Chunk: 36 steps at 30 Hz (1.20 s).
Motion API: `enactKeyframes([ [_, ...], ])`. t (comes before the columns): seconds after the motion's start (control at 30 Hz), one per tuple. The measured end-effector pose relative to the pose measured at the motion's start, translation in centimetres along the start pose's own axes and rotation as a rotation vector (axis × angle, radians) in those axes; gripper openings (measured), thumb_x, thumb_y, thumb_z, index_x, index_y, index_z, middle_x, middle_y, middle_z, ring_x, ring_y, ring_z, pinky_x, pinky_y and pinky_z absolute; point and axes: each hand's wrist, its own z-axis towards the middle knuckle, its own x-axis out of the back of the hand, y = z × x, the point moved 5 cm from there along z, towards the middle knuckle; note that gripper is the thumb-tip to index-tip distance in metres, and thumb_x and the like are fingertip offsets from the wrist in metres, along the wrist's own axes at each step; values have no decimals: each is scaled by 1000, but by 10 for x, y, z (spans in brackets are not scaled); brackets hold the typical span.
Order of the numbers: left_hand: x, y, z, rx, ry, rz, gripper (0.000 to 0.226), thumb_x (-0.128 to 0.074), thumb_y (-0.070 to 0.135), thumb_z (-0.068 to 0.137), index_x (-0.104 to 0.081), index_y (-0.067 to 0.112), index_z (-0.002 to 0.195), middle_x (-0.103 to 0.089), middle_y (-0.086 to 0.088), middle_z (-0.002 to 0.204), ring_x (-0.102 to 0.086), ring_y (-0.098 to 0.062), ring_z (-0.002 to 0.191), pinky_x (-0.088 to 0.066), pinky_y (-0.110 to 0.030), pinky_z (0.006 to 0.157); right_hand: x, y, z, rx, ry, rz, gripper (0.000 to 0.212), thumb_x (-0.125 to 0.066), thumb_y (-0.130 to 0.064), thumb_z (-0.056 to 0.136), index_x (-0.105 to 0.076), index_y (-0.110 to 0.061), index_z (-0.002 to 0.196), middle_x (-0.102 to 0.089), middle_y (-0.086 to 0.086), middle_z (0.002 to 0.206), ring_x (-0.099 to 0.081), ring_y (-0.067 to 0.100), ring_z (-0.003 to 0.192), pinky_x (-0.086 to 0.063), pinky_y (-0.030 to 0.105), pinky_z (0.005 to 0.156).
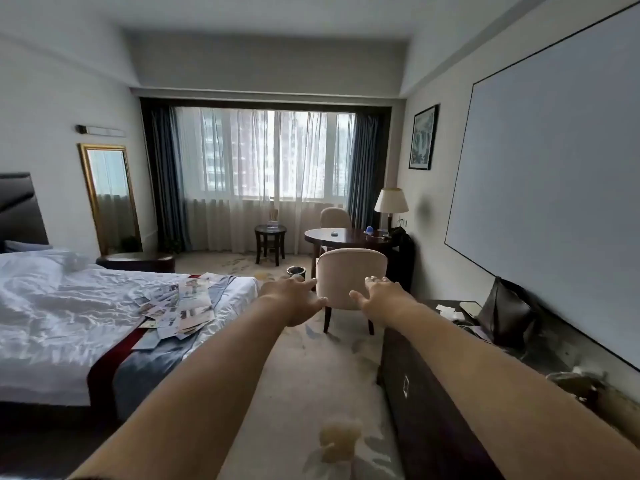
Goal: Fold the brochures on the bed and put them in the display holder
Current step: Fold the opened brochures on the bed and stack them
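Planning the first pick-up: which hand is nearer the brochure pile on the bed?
Left. The left hand is open in the air just right of the bed corner where the brochures lie; the right hand is farther right, before the chair.

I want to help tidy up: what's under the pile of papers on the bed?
The brochures lie on a blue-grey runner and the white sheet. Whatever lies under the pile's middle is covered.

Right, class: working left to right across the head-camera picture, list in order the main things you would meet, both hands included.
The mirror → brochures on the bed → left hand → right hand → framed picture → dark bag.
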Motion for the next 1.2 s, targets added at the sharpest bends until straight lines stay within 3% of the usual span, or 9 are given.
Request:
enactKeyframes([
  [0.17,-19,6,83,1,-20,2,73,-27,73,98,-28,34,160,-33,3,165,-32,-24,151,-29,-50,117,2,34,82,-25,-14,-26,72,-32,-55,107,-23,-9,161,-22,6,169,-15,26,157,-11,41,126],
  [0.27,-36,0,136,-28,-47,45,71,-27,74,97,-29,38,159,-35,4,164,-35,-24,149,-32,-48,115,-10,43,135,-24,-29,-50,70,-31,-55,106,-23,-14,162,-21,2,170,-12,26,157,-3,48,126],
  [0.67,-73,-85,372,-80,-35,102,68,-27,74,97,-31,43,156,-34,6,164,-35,-25,147,-34,-48,110,-26,28,376,-29,3,-100,70,-30,-56,106,-27,-13,161,-22,2,169,-8,24,158,1,45,126],
  [0.9,-95,-131,489,-58,-35,92,69,-29,74,97,-31,40,158,-37,4,163,-27,-23,152,-26,-50,118,-39,25,498,5,3,-183,70,-30,-56,106,-27,-13,161,-23,4,169,-12,26,157,-6,44,127],
  [1.07,-110,-153,588,-34,-24,117,67,-30,73,98,-33,41,156,-38,2,162,-30,-22,151,-28,-50,116,-48,27,601,55,27,-242,69,-30,-57,105,-29,-15,160,-30,6,166,-22,28,154,-18,45,123],
  [1.2,-118,-161,676,-32,2,184,69,-28,74,98,-31,40,158,-35,1,164,-29,-23,152,-29,-51,117,-58,34,698,136,-6,-225,69,-31,-52,107,-21,-13,162,-20,4,170,-11,26,157,-4,48,127],
])
